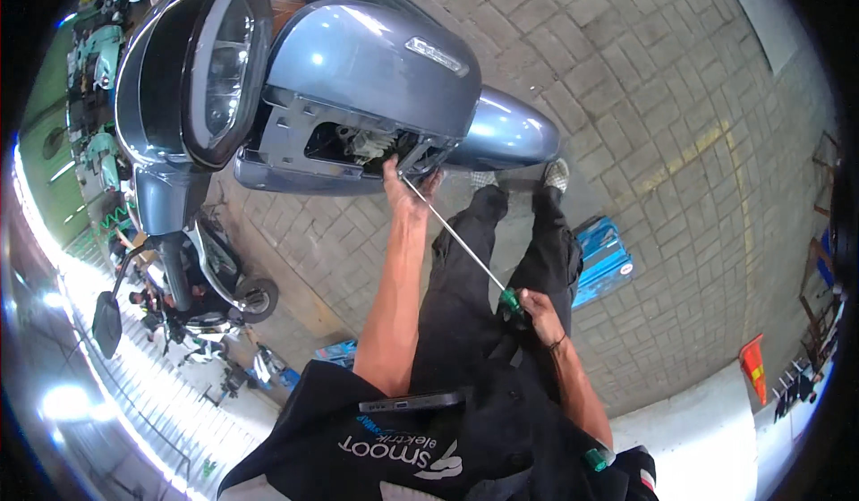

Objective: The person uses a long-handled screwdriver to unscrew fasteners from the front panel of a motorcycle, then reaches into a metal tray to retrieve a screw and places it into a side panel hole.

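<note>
A long screwdriver (456,240) with a thin metal shaft and a green handle slants across the middle of the view. My right hand (542,318) is closed on its green handle, low in front of my legs. The shaft's far end meets my left hand (410,190), which is raised to the lower edge of a blue-grey scooter (376,58). The left fingers curl at that edge, and what they grip is hidden. Just above them, an opening (358,146) in the scooter's body shows pale and dark parts inside. The shaft's tip is too hidden to make out.
The scooter's headlight (228,63) and front fender (506,130) flank the opening. A blue box (601,259) lies on the brick-paved floor beside my legs. Another scooter (210,277) stands at the left. An orange cone (753,369) is at the far right.
</note>
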The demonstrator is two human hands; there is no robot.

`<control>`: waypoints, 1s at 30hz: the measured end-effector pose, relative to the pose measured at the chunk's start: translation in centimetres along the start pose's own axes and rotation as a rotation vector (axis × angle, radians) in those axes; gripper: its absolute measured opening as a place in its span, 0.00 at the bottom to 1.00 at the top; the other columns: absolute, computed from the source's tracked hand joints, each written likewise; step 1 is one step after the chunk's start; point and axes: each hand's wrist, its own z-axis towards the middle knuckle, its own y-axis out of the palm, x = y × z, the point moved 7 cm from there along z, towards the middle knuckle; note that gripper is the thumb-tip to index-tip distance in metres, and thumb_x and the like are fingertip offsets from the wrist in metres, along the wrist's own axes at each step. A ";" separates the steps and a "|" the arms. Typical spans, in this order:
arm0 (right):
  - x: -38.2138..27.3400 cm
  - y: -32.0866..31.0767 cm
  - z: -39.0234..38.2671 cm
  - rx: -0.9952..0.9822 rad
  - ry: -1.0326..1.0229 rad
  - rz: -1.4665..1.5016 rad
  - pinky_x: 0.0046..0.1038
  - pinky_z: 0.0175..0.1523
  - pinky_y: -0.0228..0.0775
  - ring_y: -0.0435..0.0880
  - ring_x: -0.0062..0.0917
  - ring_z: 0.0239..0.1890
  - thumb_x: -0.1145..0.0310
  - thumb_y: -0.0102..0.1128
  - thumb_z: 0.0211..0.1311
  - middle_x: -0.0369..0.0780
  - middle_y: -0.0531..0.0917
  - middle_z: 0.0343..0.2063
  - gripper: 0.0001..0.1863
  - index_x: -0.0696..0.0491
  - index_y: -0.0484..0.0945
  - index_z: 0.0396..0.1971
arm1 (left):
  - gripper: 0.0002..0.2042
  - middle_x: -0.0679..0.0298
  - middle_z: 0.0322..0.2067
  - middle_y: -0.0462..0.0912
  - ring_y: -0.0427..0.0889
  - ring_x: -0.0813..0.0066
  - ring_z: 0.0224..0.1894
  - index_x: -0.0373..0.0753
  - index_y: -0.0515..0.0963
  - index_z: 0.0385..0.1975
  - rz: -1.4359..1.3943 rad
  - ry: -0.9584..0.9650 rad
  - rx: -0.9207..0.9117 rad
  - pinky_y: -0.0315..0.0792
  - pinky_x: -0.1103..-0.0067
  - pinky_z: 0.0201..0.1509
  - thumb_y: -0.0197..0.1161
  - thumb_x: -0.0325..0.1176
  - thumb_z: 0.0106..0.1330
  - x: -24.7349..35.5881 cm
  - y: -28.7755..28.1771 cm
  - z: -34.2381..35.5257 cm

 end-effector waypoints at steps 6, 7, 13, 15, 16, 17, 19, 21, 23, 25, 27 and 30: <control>-4.0 -1.9 -1.4 0.156 -0.315 -0.095 0.25 0.54 0.66 0.75 0.21 0.44 0.78 0.73 0.45 0.33 0.77 0.36 0.25 0.57 0.74 0.46 | 0.29 0.53 0.44 0.83 0.83 0.53 0.42 0.38 0.76 0.51 0.049 -0.041 0.035 0.81 0.58 0.44 0.57 0.57 0.61 0.4 -0.7 -0.9; -3.5 -2.5 -1.3 0.251 -0.282 -0.061 0.24 0.52 0.67 0.76 0.20 0.41 0.77 0.71 0.49 0.33 0.78 0.34 0.21 0.57 0.75 0.45 | 0.29 0.51 0.43 0.83 0.83 0.51 0.43 0.38 0.77 0.51 0.033 -0.049 0.025 0.82 0.58 0.43 0.55 0.58 0.62 0.3 -0.5 -0.4; 0.9 -3.2 1.7 0.153 0.011 0.514 0.24 0.33 0.69 0.78 0.21 0.29 0.60 0.53 0.75 0.40 0.81 0.31 0.15 0.60 0.73 0.42 | 0.33 0.47 0.46 0.82 0.83 0.46 0.44 0.36 0.77 0.53 0.146 -0.020 -0.014 0.81 0.56 0.47 0.51 0.61 0.62 0.1 0.3 -1.0; 1.2 -2.4 1.7 0.149 -0.114 0.587 0.23 0.34 0.69 0.79 0.22 0.30 0.61 0.54 0.74 0.41 0.81 0.34 0.15 0.59 0.71 0.44 | 0.31 0.50 0.46 0.82 0.84 0.49 0.44 0.38 0.77 0.52 0.110 -0.044 -0.048 0.81 0.56 0.46 0.50 0.59 0.63 0.5 -0.2 -0.8; 0.7 -1.9 1.5 0.146 -0.240 0.647 0.22 0.34 0.70 0.79 0.22 0.32 0.61 0.55 0.73 0.42 0.80 0.37 0.15 0.58 0.70 0.47 | 0.31 0.50 0.46 0.82 0.84 0.49 0.44 0.38 0.77 0.52 0.121 -0.038 -0.046 0.81 0.56 0.46 0.50 0.59 0.63 0.4 -0.1 -0.8; -0.2 -1.4 0.6 0.124 -0.290 0.740 0.20 0.36 0.70 0.79 0.22 0.35 0.62 0.57 0.71 0.42 0.78 0.41 0.17 0.57 0.66 0.51 | 0.31 0.50 0.45 0.82 0.83 0.49 0.45 0.37 0.77 0.53 0.134 -0.022 -0.037 0.81 0.56 0.46 0.50 0.59 0.63 0.4 0.6 -1.2; 1.5 -1.9 0.6 0.250 -0.348 0.608 0.21 0.37 0.71 0.80 0.23 0.36 0.62 0.59 0.70 0.42 0.78 0.40 0.18 0.57 0.67 0.50 | 0.32 0.49 0.42 0.81 0.82 0.49 0.43 0.34 0.76 0.52 0.166 0.027 0.028 0.80 0.55 0.47 0.49 0.59 0.63 0.1 1.7 -2.3; 0.8 -2.9 0.1 0.501 -0.434 0.317 0.20 0.29 0.70 0.80 0.22 0.27 0.60 0.57 0.71 0.40 0.79 0.30 0.16 0.58 0.69 0.45 | 0.32 0.48 0.40 0.81 0.81 0.49 0.39 0.34 0.76 0.51 0.185 0.032 0.068 0.80 0.55 0.47 0.49 0.60 0.63 -0.3 2.0 -2.6; 1.6 -3.2 0.7 0.356 -0.275 0.400 0.20 0.24 0.67 0.78 0.21 0.20 0.58 0.54 0.73 0.38 0.79 0.25 0.16 0.57 0.70 0.42 | 0.33 0.48 0.39 0.80 0.81 0.50 0.36 0.33 0.76 0.50 0.195 0.040 0.105 0.79 0.54 0.47 0.48 0.60 0.63 0.0 1.0 -2.3; 2.7 -2.6 1.1 0.214 -0.114 0.478 0.20 0.19 0.63 0.75 0.19 0.14 0.56 0.52 0.75 0.37 0.78 0.20 0.17 0.57 0.71 0.39 | 0.32 0.48 0.36 0.81 0.79 0.52 0.30 0.35 0.76 0.48 0.246 -0.044 -0.028 0.77 0.56 0.46 0.47 0.61 0.63 0.2 1.0 -2.0; 3.8 -2.2 1.3 0.183 0.032 0.412 0.21 0.17 0.60 0.71 0.18 0.11 0.54 0.49 0.77 0.35 0.76 0.16 0.19 0.57 0.73 0.37 | 0.32 0.49 0.36 0.81 0.79 0.54 0.28 0.35 0.76 0.48 0.253 -0.060 -0.049 0.76 0.57 0.45 0.47 0.61 0.63 0.2 0.8 -1.6; 4.0 -1.3 2.0 0.238 0.024 0.326 0.22 0.18 0.61 0.72 0.18 0.13 0.54 0.48 0.77 0.36 0.76 0.15 0.21 0.59 0.76 0.37 | 0.31 0.51 0.36 0.82 0.78 0.55 0.27 0.37 0.76 0.47 0.263 -0.049 -0.011 0.74 0.60 0.43 0.47 0.61 0.63 -0.2 1.6 -1.9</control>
